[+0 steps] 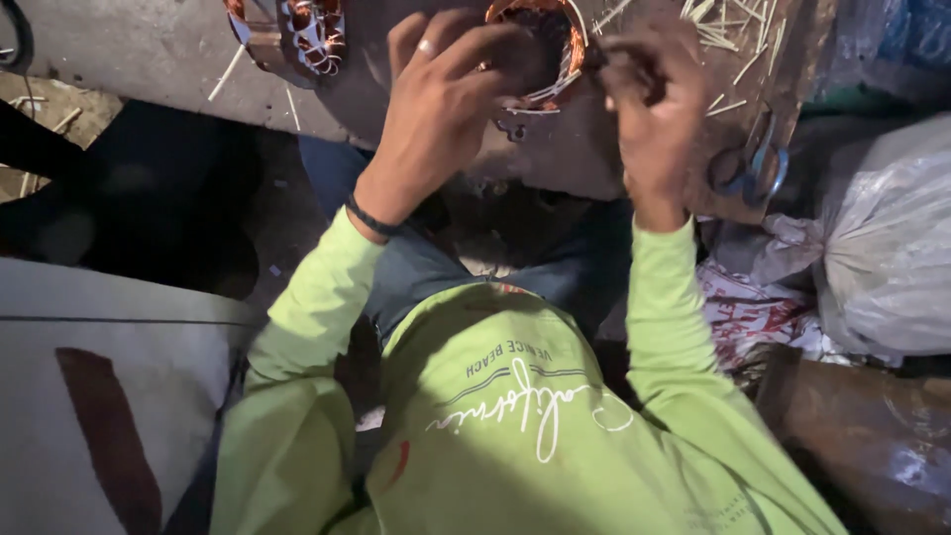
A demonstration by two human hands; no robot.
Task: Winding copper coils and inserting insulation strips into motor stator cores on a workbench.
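Green shirt (515, 416) of mine fills the foreground. Beyond it, on the wooden board (594, 149), sits the copper-wound stator (540, 50). My left hand (436, 109) cups its rim, fingers curled; my right hand (654, 99) pinches at its edge, what it pinches I cannot tell. Scissors (758, 168) lie beside.

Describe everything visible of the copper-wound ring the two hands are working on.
The copper-wound ring is a round stator-like coil at the top of the view, lying on a worn wooden board. Reddish-orange copper wire bundles wrap its rim, with pale strips showing along its lower right edge. Its centre looks dark and hollow. The left hand covers its left side, fingers curled over the rim; the right hand pinches at its right edge. Most of the ring is hidden.
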